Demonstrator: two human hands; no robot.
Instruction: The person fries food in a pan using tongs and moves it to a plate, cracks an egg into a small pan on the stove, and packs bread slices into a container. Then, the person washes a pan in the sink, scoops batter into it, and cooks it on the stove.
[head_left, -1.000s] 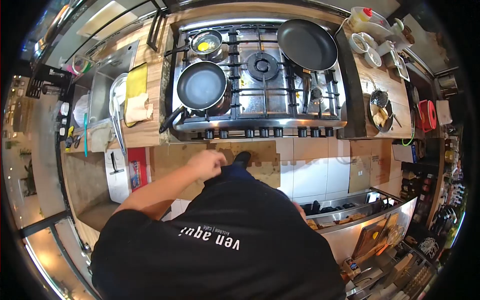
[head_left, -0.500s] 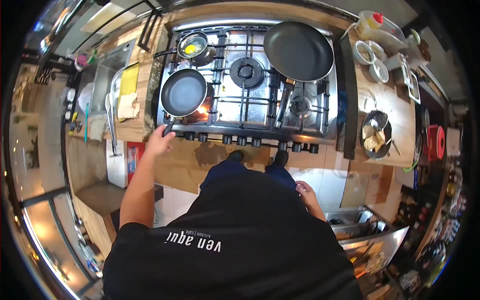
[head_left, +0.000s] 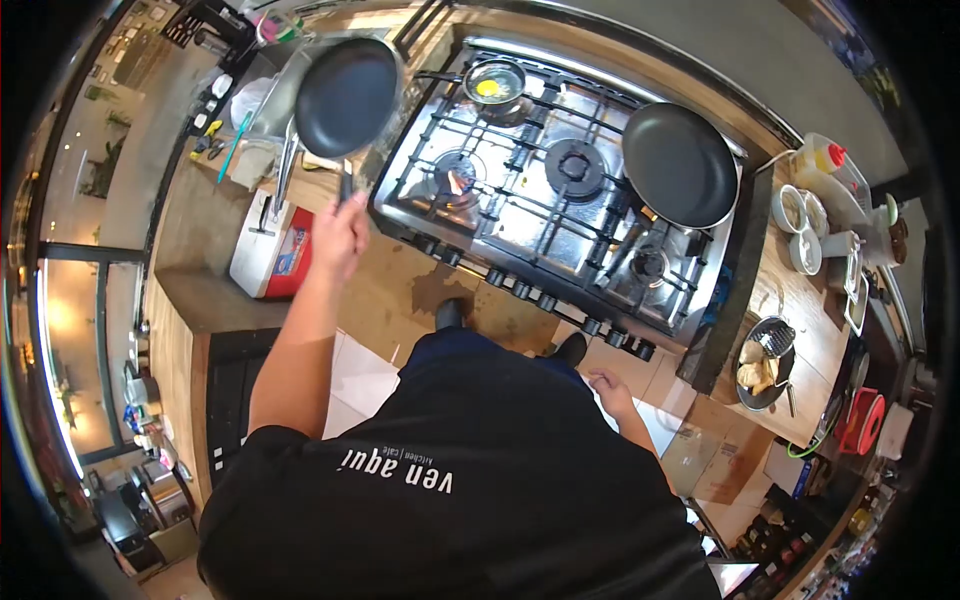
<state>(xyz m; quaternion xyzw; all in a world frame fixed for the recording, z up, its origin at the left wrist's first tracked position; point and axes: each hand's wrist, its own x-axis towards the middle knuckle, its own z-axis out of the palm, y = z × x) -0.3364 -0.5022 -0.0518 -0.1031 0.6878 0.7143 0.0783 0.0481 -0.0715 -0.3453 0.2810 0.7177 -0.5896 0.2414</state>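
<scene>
My left hand (head_left: 342,238) is wrapped round the handle of a black frying pan (head_left: 348,98), which is lifted over the counter left of the stove. Under that pan, the sink edge and the board are partly hidden. The front left burner (head_left: 458,178) is bare, with an orange glow at it. Behind it sits a small pan (head_left: 494,84) with an egg yolk inside. A large black pan (head_left: 680,165) rests on the right side of the stove. My right hand (head_left: 609,388) hangs beside my right hip, fingers loosely curled; whether it holds anything is unclear.
On the right counter (head_left: 800,335) are white bowls (head_left: 790,208), a red-capped bottle (head_left: 828,158) and a dark pan with food and a slotted utensil (head_left: 765,362). Metal tongs (head_left: 285,165) lie by the sink. A red and white box (head_left: 287,250) stands below the left counter.
My left hand took hold of the pan's handle and lifted the pan off the front left burner, leftward over the counter. The view has turned to the left.
</scene>
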